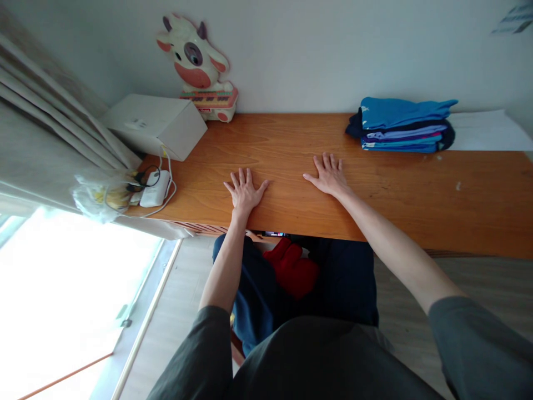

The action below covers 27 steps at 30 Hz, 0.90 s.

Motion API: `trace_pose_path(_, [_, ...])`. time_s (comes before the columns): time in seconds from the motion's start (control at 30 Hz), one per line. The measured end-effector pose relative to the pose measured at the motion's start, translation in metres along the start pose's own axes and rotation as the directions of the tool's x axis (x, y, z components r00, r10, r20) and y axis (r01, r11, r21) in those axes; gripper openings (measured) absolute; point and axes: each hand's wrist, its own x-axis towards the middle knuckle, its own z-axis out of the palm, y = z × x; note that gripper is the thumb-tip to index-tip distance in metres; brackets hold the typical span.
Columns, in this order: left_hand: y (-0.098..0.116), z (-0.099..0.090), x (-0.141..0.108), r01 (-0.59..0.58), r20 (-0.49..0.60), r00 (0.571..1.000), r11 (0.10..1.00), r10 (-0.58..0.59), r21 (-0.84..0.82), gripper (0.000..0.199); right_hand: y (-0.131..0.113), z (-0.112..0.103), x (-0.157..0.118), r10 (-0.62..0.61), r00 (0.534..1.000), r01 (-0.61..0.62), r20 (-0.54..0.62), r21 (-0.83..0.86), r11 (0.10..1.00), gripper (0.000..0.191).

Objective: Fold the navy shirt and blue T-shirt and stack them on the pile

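Observation:
Both palms lie flat on a brown wooden table point(287, 133). My left hand point(245, 191) has its fingers spread and rests near the front edge, holding nothing. To the right of it, my right hand point(328, 175) is also spread out on the wood with nothing in it. Nearest to my right hand is a stack of folded clothes point(403, 126), mostly blue with purple and dark layers, at the back of the table. A red cloth item point(293, 269) sits in my lap below the table edge; its kind is unclear.
On the left stand a white box point(154, 122), a white power strip point(156, 189) with cords and a clear plastic bag point(102, 194). Behind the box is a cow-shaped toy keyboard point(200, 66). White paper point(487, 130) lies beside the clothes. A curtain point(45, 111) hangs at far left.

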Motion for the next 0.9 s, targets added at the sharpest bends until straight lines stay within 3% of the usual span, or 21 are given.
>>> trace_pose_path(0.9, [-0.0043, 0.0031, 0.0025, -0.006, -0.033, 0.999, 0.999, 0.004, -0.043, 0.104, -0.0023, -0.0037, 0.0001, 0.009, 0.999, -0.006, 0.035, -0.093, 0.996, 0.112])
